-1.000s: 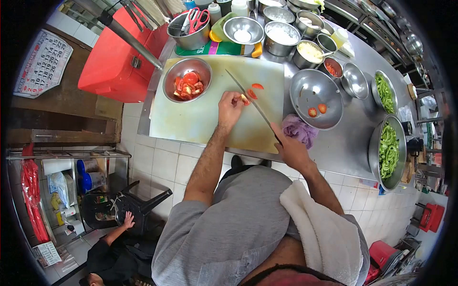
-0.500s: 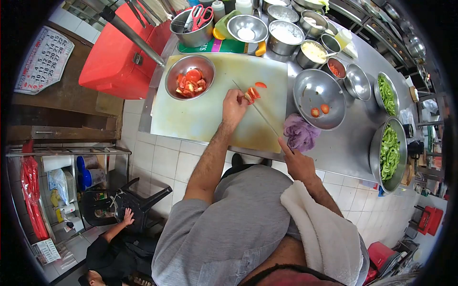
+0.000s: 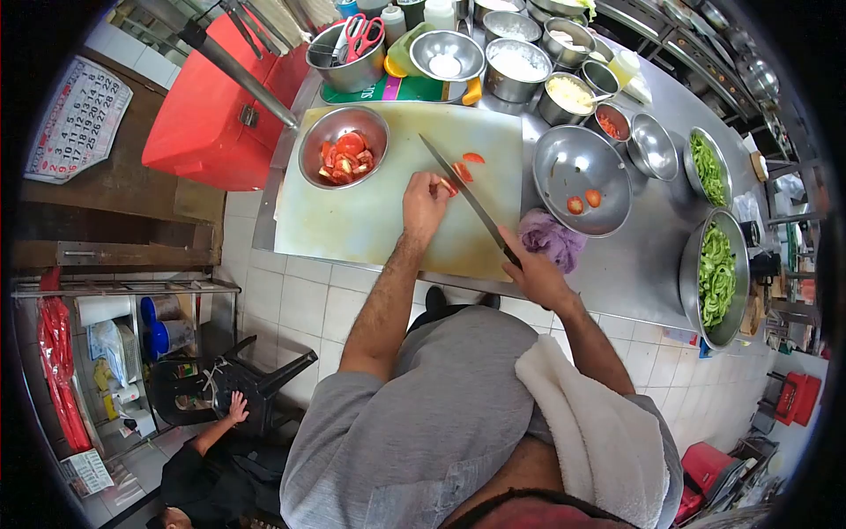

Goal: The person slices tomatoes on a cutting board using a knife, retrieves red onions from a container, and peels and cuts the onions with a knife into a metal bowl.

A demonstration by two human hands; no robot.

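My right hand (image 3: 538,275) is closed around the handle of a long kitchen knife (image 3: 465,196), whose blade slants up and left over the pale cutting board (image 3: 352,225). Beside the blade, my left hand (image 3: 425,204) has its fingers bent around a piece of tomato (image 3: 449,186), mostly hidden by them. Two cut tomato slices (image 3: 473,158) lie on the board just past the blade. A steel bowl (image 3: 308,161) at the board's far left holds cut tomato pieces (image 3: 349,157).
Right of the board, a steel bowl (image 3: 564,159) holds two tomato halves, with a purple cloth (image 3: 552,240) below it. Bowls of sliced green vegetable (image 3: 718,273) stand farther right. Several containers line the back. A person's hand (image 3: 238,407) rests on a black chair at lower left.
The knife blade has turned to show its flat side, and my right hand has moved slightly up and left. My left hand has shifted a little left, away from the cut slices.
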